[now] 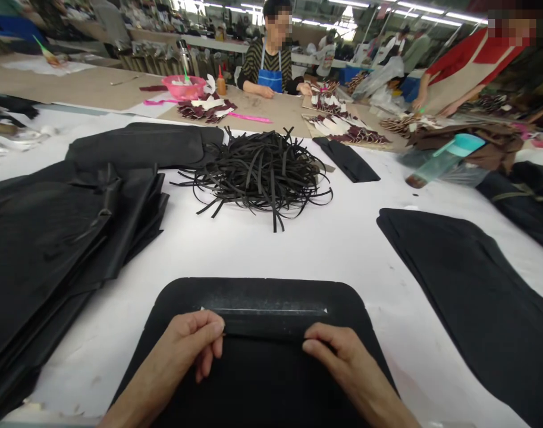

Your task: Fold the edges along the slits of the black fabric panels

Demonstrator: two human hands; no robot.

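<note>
A black rounded fabric panel (262,297) lies flat on the white table right in front of me. Across it runs a narrow black strip (264,326) with a pale line along its far edge. My left hand (195,345) pinches the strip's left end, fingers curled. At the strip's right end, my right hand (333,351) presses down with fingers closed together. A heap of loose black strips (260,169) sits further back at the table's middle.
Stacks of black fabric pieces lie at the left (52,238) and right (471,285). A teal-capped bottle (445,157) lies on its side at the right. Two people work at the brown table (271,110) behind, with a pink bowl (184,86) and maroon pieces.
</note>
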